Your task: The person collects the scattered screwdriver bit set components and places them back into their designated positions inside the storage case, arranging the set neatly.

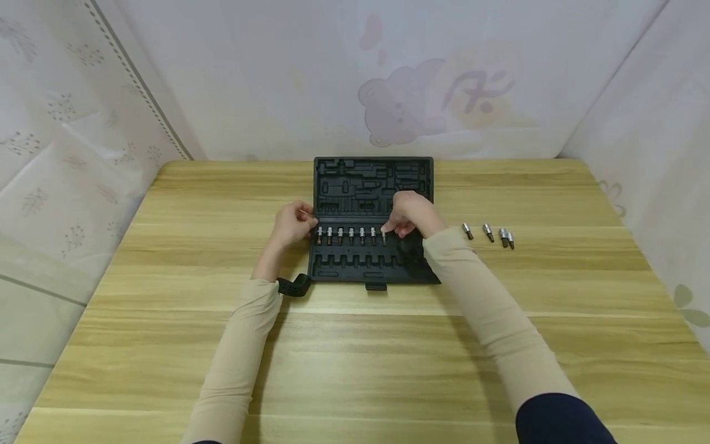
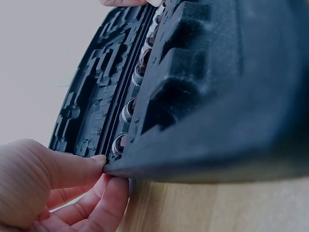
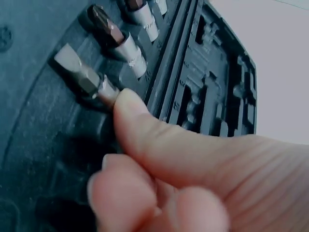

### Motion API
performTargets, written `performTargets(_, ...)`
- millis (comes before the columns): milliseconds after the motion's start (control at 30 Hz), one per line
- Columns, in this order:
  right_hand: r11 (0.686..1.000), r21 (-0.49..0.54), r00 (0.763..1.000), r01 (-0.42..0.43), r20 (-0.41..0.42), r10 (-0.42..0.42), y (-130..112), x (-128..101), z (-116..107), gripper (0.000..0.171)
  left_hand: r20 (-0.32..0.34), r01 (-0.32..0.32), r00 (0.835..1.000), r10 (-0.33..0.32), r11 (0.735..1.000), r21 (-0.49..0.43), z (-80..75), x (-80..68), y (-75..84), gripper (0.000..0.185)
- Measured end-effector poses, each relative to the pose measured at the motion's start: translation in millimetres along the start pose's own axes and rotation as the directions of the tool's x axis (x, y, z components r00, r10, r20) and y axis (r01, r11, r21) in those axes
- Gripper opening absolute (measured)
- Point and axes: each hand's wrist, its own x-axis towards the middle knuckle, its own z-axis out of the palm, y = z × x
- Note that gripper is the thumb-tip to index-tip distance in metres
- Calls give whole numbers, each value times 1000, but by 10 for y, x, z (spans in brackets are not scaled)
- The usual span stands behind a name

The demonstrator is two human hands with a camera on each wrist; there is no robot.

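Note:
A black plastic tool case (image 1: 355, 271) lies open on the table. Several silver bit sockets (image 1: 351, 235) sit side by side in its upper row of slots. At the case's left edge, my left hand (image 1: 292, 223) pinches the rim, thumb on top and fingers below. My right hand (image 1: 412, 213) is at the right end of the row. Its thumb (image 3: 133, 108) presses the silver end of a flat-blade bit socket (image 3: 87, 77) lying in its slot. The other fingers are bent beside the thumb, apart from that socket. A cross-tipped bit socket (image 3: 120, 41) lies in the neighbouring slot.
Several loose bit sockets (image 1: 487, 232) lie on the wooden table (image 1: 355, 357) right of the case. The case's moulded lid (image 1: 349, 179) leans back toward the patterned cloth wall (image 1: 310, 80). A latch (image 1: 376, 287) sticks out at the front. My right forearm crosses the case's right side.

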Motion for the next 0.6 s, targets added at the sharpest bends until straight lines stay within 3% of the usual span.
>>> performTargets(233, 994, -59, 989, 87, -117, -94, 20, -79, 82, 24, -8, -10, 1000, 10, 1000, 4, -10, -6, -2, 21)
performTargets(433, 987, -45, 970, 153, -184, -159, 79, -95, 184, 32, -12, -5, 1000, 5, 1000, -1, 0, -8, -5, 22)
performTargets(600, 979, 20, 960, 203, -201, -195, 116, -153, 221, 25, -18, 1, 1000, -1, 1000, -1, 9, -2, -5, 21)
